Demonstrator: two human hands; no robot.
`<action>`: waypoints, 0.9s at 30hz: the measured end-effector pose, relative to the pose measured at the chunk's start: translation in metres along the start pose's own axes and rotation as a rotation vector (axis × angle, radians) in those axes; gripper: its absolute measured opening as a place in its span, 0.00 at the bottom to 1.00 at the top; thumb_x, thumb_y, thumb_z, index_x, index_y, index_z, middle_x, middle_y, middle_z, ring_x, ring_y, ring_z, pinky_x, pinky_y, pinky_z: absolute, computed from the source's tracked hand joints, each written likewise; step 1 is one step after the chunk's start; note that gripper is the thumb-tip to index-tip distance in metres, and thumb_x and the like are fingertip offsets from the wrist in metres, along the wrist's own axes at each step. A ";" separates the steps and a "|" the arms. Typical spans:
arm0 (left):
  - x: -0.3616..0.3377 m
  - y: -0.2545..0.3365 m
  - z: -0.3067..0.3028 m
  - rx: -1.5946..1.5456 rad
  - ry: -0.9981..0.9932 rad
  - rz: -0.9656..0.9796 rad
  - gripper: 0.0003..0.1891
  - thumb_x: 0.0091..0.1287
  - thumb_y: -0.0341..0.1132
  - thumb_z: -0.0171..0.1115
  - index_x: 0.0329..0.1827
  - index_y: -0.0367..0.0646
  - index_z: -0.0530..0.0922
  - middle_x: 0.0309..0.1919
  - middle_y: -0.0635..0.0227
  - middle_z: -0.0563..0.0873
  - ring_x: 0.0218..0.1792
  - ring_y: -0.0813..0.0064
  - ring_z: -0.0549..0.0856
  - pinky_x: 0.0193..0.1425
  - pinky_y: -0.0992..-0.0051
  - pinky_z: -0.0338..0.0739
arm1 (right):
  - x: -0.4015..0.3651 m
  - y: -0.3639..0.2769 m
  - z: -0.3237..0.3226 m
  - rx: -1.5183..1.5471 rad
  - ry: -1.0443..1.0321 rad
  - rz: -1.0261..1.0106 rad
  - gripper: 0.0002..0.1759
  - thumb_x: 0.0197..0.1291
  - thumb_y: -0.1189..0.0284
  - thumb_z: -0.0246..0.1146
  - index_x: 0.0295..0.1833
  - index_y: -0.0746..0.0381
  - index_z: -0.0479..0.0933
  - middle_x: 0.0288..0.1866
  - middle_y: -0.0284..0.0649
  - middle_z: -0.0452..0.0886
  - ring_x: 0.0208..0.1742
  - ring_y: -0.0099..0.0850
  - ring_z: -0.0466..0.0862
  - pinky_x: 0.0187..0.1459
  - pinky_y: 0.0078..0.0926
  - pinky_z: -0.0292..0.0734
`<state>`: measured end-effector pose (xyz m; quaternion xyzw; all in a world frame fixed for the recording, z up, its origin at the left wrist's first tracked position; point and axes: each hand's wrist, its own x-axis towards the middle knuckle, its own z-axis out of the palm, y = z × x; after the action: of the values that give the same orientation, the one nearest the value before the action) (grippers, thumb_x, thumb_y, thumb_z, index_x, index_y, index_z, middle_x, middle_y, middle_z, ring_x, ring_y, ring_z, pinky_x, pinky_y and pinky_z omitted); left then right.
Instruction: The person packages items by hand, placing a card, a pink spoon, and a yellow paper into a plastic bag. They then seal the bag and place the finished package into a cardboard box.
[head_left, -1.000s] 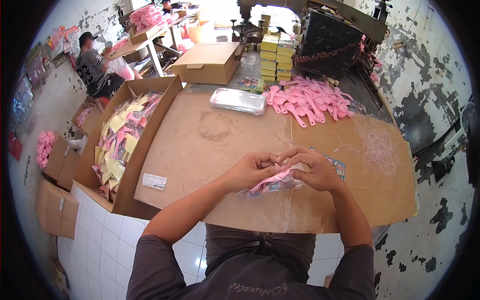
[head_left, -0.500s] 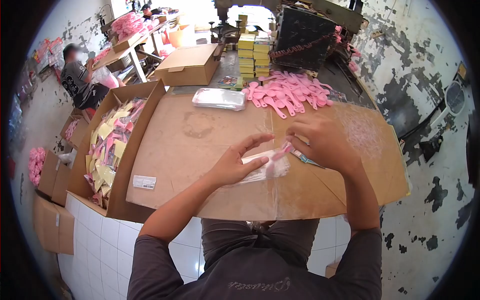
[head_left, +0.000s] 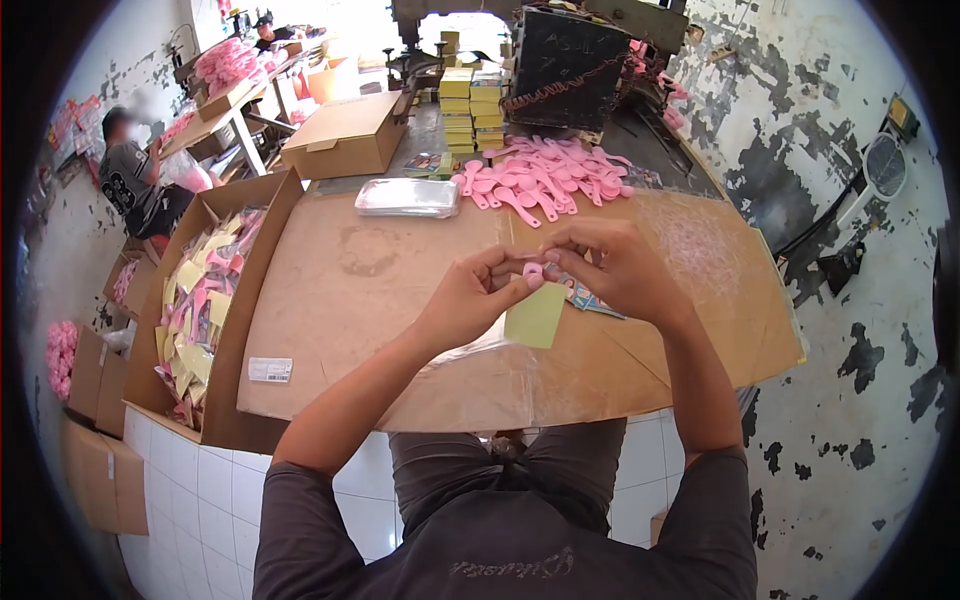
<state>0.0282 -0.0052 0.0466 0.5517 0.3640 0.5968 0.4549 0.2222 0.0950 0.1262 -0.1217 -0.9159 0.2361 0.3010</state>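
My left hand (head_left: 475, 297) is closed, thumb and fingers gripping a pink plastic spoon (head_left: 533, 270), of which only a small end shows. A yellow-green card (head_left: 536, 317) hangs just below the fingertips; whether a clear bag encloses both is hard to see. Close against it, my right hand (head_left: 607, 268) is pinched near the spoon's end, and what its fingertips hold is hidden. Beneath the hands lie clear plastic bags (head_left: 474, 347), partly covered by the left hand and the card. Several printed cards (head_left: 592, 303) rest under the right hand.
Behind the hands are a pile of pink spoons (head_left: 550, 178), a clear-wrapped pack (head_left: 408, 198) and card stacks (head_left: 457, 112). An open carton (head_left: 262, 225) of packed spoons flanks the cardboard-covered table (head_left: 320, 320). A co-worker (head_left: 130, 175) sits at far left.
A yellow-green card now hangs at my left fingertips. My hands have come together, the left closing on the spoon formerly at my right fingers. The camera view has shifted slightly.
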 end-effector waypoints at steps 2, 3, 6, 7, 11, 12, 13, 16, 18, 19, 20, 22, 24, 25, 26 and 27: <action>0.001 -0.002 -0.006 0.049 -0.015 -0.035 0.16 0.81 0.34 0.61 0.66 0.34 0.80 0.53 0.60 0.90 0.54 0.75 0.89 0.63 0.74 0.83 | -0.002 0.003 0.001 0.001 -0.013 0.003 0.06 0.67 0.75 0.70 0.47 0.63 0.87 0.35 0.37 0.87 0.31 0.25 0.81 0.32 0.25 0.72; 0.001 -0.003 -0.009 0.073 -0.020 -0.052 0.16 0.82 0.33 0.61 0.66 0.33 0.80 0.53 0.60 0.90 0.55 0.74 0.89 0.65 0.73 0.83 | -0.002 0.003 0.003 -0.010 -0.018 -0.006 0.06 0.67 0.75 0.70 0.47 0.63 0.87 0.35 0.37 0.87 0.31 0.25 0.81 0.32 0.25 0.73; 0.001 -0.009 -0.013 0.121 -0.010 -0.066 0.16 0.83 0.31 0.58 0.68 0.33 0.79 0.54 0.58 0.90 0.59 0.72 0.88 0.66 0.70 0.83 | 0.003 0.003 0.010 -0.030 0.010 -0.016 0.06 0.67 0.74 0.70 0.46 0.64 0.87 0.35 0.41 0.87 0.33 0.32 0.84 0.36 0.31 0.77; 0.001 -0.010 -0.014 0.074 -0.006 -0.041 0.16 0.83 0.32 0.59 0.68 0.34 0.79 0.54 0.58 0.90 0.59 0.72 0.88 0.65 0.70 0.83 | 0.005 0.003 0.012 -0.034 0.026 -0.017 0.06 0.66 0.74 0.70 0.45 0.65 0.86 0.35 0.43 0.87 0.33 0.36 0.85 0.38 0.33 0.79; -0.006 -0.001 -0.017 -0.058 0.021 -0.017 0.17 0.82 0.32 0.60 0.69 0.36 0.79 0.52 0.59 0.90 0.57 0.73 0.89 0.64 0.70 0.84 | 0.014 0.003 0.018 -0.003 0.078 0.005 0.06 0.68 0.73 0.69 0.46 0.63 0.86 0.35 0.41 0.87 0.32 0.32 0.84 0.36 0.31 0.78; -0.008 0.001 -0.018 -0.079 0.032 -0.032 0.17 0.82 0.33 0.60 0.69 0.36 0.79 0.52 0.59 0.91 0.56 0.74 0.89 0.63 0.70 0.84 | 0.018 -0.001 0.016 -0.005 0.060 0.022 0.06 0.68 0.73 0.69 0.46 0.63 0.86 0.35 0.41 0.87 0.33 0.32 0.84 0.36 0.31 0.78; -0.009 -0.001 -0.019 -0.039 0.049 -0.027 0.17 0.82 0.33 0.60 0.69 0.36 0.79 0.52 0.60 0.91 0.56 0.74 0.89 0.63 0.71 0.84 | 0.021 -0.003 0.016 -0.005 0.044 0.041 0.06 0.69 0.73 0.69 0.46 0.63 0.86 0.35 0.41 0.87 0.33 0.31 0.84 0.35 0.30 0.78; -0.009 -0.004 -0.024 0.061 0.101 -0.029 0.17 0.82 0.33 0.60 0.70 0.37 0.78 0.51 0.61 0.91 0.54 0.76 0.89 0.61 0.71 0.84 | 0.029 0.002 0.024 0.048 0.094 0.009 0.06 0.66 0.75 0.72 0.46 0.65 0.88 0.35 0.37 0.87 0.30 0.24 0.78 0.33 0.24 0.75; -0.006 -0.012 -0.030 0.082 0.149 -0.058 0.17 0.82 0.32 0.60 0.69 0.37 0.79 0.51 0.61 0.91 0.52 0.77 0.89 0.59 0.73 0.85 | 0.031 0.004 0.027 0.040 0.079 -0.005 0.06 0.66 0.75 0.72 0.47 0.65 0.88 0.36 0.37 0.87 0.30 0.24 0.78 0.33 0.24 0.75; -0.005 -0.016 -0.032 0.064 0.146 -0.055 0.16 0.82 0.31 0.60 0.68 0.36 0.79 0.51 0.61 0.92 0.52 0.77 0.89 0.59 0.73 0.85 | 0.032 0.006 0.029 0.037 0.070 -0.011 0.06 0.66 0.76 0.72 0.47 0.64 0.88 0.36 0.37 0.87 0.30 0.24 0.78 0.33 0.24 0.75; -0.005 -0.019 -0.033 0.047 0.144 -0.052 0.16 0.81 0.31 0.60 0.68 0.36 0.80 0.51 0.60 0.92 0.51 0.78 0.89 0.58 0.74 0.85 | 0.032 0.007 0.030 0.024 0.069 -0.012 0.06 0.67 0.74 0.71 0.47 0.64 0.87 0.36 0.38 0.88 0.31 0.26 0.81 0.34 0.25 0.76; -0.005 -0.019 -0.032 0.027 0.143 -0.044 0.15 0.81 0.31 0.60 0.66 0.36 0.81 0.50 0.59 0.92 0.50 0.78 0.90 0.56 0.76 0.85 | 0.032 0.012 0.032 0.000 0.069 -0.016 0.07 0.69 0.72 0.70 0.47 0.63 0.86 0.38 0.39 0.89 0.33 0.29 0.85 0.35 0.29 0.78; -0.006 -0.017 -0.026 0.018 0.144 -0.034 0.14 0.81 0.30 0.60 0.64 0.35 0.82 0.49 0.58 0.92 0.49 0.79 0.90 0.54 0.76 0.85 | 0.030 0.020 0.039 0.015 0.122 -0.004 0.07 0.68 0.72 0.70 0.48 0.63 0.85 0.41 0.40 0.88 0.35 0.32 0.86 0.36 0.29 0.78; -0.006 -0.018 -0.026 0.030 0.153 -0.038 0.14 0.81 0.30 0.60 0.64 0.35 0.82 0.49 0.58 0.93 0.49 0.79 0.90 0.54 0.76 0.85 | 0.029 0.024 0.042 0.022 0.148 0.002 0.07 0.68 0.73 0.70 0.48 0.63 0.85 0.42 0.40 0.88 0.36 0.33 0.86 0.36 0.30 0.79; -0.007 -0.019 -0.025 0.041 0.162 -0.042 0.14 0.81 0.30 0.60 0.64 0.35 0.81 0.48 0.58 0.93 0.49 0.79 0.90 0.54 0.76 0.85 | 0.029 0.027 0.046 -0.007 0.206 -0.042 0.07 0.66 0.74 0.71 0.48 0.63 0.85 0.44 0.40 0.87 0.39 0.34 0.86 0.39 0.31 0.79; -0.007 -0.019 -0.025 0.053 0.170 -0.046 0.14 0.81 0.30 0.60 0.64 0.34 0.81 0.47 0.58 0.93 0.48 0.79 0.90 0.54 0.76 0.85 | 0.029 0.030 0.051 -0.036 0.265 -0.087 0.08 0.64 0.74 0.71 0.48 0.62 0.84 0.46 0.40 0.86 0.42 0.36 0.86 0.41 0.32 0.79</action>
<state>0.0060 -0.0041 0.0232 0.5025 0.4296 0.6211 0.4208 0.1706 0.1124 0.0891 -0.1175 -0.8766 0.1883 0.4270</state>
